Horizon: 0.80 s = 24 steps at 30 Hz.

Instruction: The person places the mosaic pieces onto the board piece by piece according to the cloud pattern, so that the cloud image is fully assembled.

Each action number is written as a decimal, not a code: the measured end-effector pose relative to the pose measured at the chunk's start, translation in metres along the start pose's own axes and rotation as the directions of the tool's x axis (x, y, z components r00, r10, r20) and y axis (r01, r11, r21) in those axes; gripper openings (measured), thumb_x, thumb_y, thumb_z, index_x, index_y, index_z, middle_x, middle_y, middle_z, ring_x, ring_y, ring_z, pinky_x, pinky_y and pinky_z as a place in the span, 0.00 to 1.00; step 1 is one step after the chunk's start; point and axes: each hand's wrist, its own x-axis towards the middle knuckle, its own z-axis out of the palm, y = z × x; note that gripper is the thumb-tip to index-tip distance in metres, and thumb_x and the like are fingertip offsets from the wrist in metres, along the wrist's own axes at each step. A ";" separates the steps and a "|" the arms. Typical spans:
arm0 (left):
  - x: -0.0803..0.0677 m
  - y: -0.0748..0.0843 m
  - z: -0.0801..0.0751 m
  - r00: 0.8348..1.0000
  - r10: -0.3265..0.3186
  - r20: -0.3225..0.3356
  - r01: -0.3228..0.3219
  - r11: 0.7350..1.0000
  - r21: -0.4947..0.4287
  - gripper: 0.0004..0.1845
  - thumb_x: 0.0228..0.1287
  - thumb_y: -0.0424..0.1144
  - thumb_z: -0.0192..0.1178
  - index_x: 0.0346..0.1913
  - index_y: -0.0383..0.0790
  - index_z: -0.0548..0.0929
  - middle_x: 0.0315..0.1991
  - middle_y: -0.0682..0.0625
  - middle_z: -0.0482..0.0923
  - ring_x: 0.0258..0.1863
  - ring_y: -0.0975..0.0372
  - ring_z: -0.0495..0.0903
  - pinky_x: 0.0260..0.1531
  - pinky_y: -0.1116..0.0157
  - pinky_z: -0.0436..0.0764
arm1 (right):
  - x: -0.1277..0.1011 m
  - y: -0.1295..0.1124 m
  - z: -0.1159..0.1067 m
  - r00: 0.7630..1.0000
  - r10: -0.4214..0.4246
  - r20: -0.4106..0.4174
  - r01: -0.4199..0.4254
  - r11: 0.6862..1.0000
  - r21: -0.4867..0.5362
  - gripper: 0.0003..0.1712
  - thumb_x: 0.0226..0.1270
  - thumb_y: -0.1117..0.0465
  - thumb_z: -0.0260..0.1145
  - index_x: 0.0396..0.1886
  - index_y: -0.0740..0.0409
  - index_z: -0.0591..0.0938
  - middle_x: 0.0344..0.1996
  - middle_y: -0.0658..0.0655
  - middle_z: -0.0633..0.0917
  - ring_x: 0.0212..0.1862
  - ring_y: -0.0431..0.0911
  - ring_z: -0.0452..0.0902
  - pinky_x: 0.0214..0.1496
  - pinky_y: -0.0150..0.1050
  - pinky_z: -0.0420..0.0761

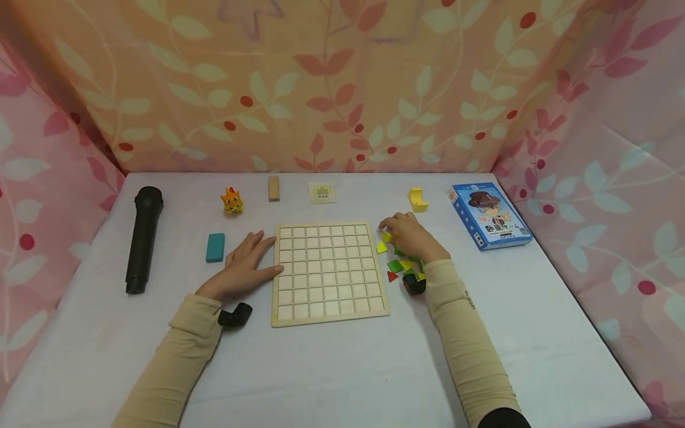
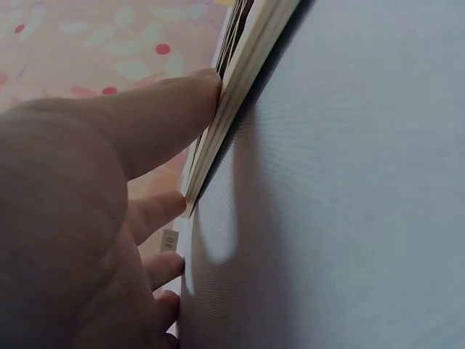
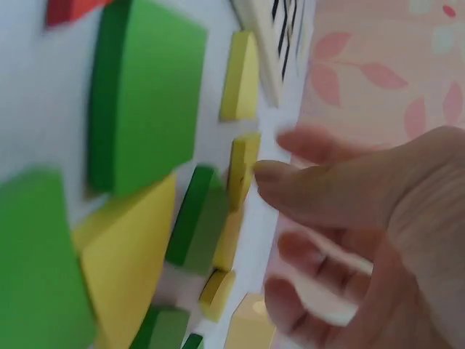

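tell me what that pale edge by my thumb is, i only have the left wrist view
Observer: It is the left side of a wooden grid board; the left hand lies flat against it.
Operator: is anything on the board
Observer: No, in the head view every square shows bare wood.
Operator: where are the pieces then
Observer: A pile of green, yellow and red pieces lies on the table just right of the board.
Operator: and the other hand
Observer: The right hand is over the far end of that pile, fingers curled at a small yellow piece; whether it grips it is unclear.
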 end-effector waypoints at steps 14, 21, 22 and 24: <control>-0.001 -0.001 0.009 1.000 0.026 -0.016 -0.025 0.997 0.071 0.50 0.58 0.65 0.60 0.76 0.48 0.50 0.77 0.40 0.35 0.75 0.46 0.28 0.66 0.39 0.36 | 0.001 -0.005 0.007 0.994 0.101 0.028 -0.097 0.989 -0.115 0.15 0.66 0.55 0.65 0.46 0.61 0.81 0.42 0.57 0.80 0.46 0.51 0.67 0.52 0.47 0.74; 0.000 -0.001 0.006 0.999 0.038 -0.007 -0.037 0.995 0.098 0.49 0.58 0.66 0.58 0.76 0.49 0.50 0.78 0.43 0.33 0.76 0.49 0.27 0.68 0.42 0.27 | 0.006 -0.010 0.003 1.000 0.024 0.005 -0.024 0.995 -0.099 0.17 0.67 0.58 0.63 0.51 0.62 0.79 0.46 0.59 0.79 0.48 0.52 0.71 0.56 0.47 0.74; 0.000 -0.001 0.006 0.999 0.040 -0.008 -0.039 0.994 0.101 0.49 0.59 0.65 0.59 0.76 0.48 0.51 0.78 0.43 0.34 0.76 0.49 0.27 0.67 0.41 0.26 | 0.007 -0.012 0.002 1.000 0.014 0.006 -0.014 0.996 -0.091 0.17 0.67 0.58 0.63 0.52 0.61 0.79 0.46 0.59 0.79 0.49 0.52 0.72 0.56 0.46 0.75; 0.000 0.000 0.005 0.999 0.042 -0.010 -0.041 0.993 0.109 0.48 0.59 0.65 0.59 0.76 0.48 0.51 0.78 0.42 0.35 0.76 0.47 0.28 0.67 0.40 0.25 | 0.009 -0.018 0.001 1.000 -0.023 0.012 0.023 0.998 -0.066 0.17 0.68 0.58 0.63 0.52 0.62 0.79 0.47 0.59 0.79 0.49 0.51 0.73 0.56 0.46 0.76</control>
